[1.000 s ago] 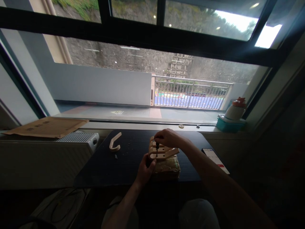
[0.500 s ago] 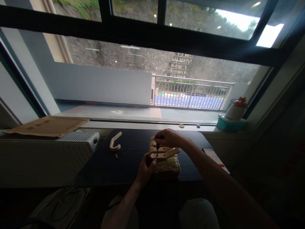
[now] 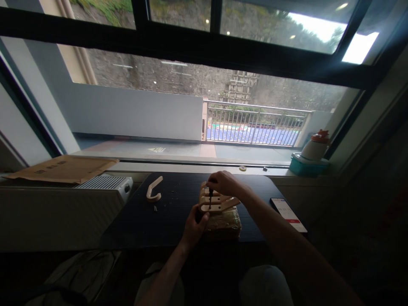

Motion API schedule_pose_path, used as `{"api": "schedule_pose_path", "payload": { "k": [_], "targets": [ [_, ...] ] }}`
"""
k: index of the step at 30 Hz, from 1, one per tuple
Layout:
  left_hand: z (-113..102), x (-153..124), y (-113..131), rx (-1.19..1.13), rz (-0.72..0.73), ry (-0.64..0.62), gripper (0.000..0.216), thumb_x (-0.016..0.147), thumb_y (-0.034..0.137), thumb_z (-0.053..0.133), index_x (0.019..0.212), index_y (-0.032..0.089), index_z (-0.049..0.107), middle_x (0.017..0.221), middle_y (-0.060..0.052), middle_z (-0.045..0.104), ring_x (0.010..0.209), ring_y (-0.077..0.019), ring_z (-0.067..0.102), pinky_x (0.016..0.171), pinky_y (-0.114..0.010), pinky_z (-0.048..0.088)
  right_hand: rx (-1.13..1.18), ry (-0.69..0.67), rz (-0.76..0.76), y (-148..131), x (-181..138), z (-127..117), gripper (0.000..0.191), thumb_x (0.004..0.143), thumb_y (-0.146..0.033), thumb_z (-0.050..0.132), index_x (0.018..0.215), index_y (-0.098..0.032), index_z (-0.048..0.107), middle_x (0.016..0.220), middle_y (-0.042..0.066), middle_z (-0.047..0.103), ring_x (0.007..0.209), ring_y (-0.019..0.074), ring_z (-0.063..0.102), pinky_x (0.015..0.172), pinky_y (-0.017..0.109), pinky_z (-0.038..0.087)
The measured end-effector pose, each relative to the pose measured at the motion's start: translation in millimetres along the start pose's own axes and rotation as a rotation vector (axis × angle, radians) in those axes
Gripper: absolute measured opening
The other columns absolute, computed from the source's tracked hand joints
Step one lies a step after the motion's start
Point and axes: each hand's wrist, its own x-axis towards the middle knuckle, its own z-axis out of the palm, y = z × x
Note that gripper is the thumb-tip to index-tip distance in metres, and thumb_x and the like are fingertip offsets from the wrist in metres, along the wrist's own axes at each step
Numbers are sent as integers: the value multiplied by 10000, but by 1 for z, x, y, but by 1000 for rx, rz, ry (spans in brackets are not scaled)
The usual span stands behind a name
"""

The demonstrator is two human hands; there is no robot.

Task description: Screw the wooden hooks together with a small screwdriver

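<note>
A stack of light wooden hook-shaped pieces (image 3: 219,203) rests on a brownish wrapped block (image 3: 225,223) on a dark table (image 3: 143,225). My right hand (image 3: 225,183) grips a small dark screwdriver (image 3: 210,198) held upright, its tip on the top wooden piece. My left hand (image 3: 195,225) holds the near left end of the stack. One more wooden hook (image 3: 154,189) lies apart at the table's left, with a small screw (image 3: 155,208) just in front of it.
A phone (image 3: 287,214) with a lit screen lies at the table's right edge. A white radiator (image 3: 102,183) and a cardboard sheet (image 3: 62,168) are to the left. A teal container (image 3: 307,166) with a white jug stands on the window sill at right.
My right hand has shifted very slightly up and left on the screwdriver; everything else stays as it was.
</note>
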Motion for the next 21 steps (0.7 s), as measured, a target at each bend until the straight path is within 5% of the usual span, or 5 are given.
{"api": "schedule_pose_path", "payload": {
  "k": [7,21],
  "targets": [
    [0,0,-1,7,27,11,294,734,346,576,978,185,544,898,-27,646,856,-186,600,782,-305,465,67,-29,-64,1,-4,-7,254,824,-269,495,981,-194,680,785,17,676,584,83,530,537,199,330],
    [0,-1,2,-9,-15,-5,319,732,364,574,993,186,528,916,-35,640,875,-197,599,796,-317,467,-2,22,7,-2,0,0,264,850,-307,479,870,-145,687,712,33,657,536,82,497,497,203,301]
  ]
}}
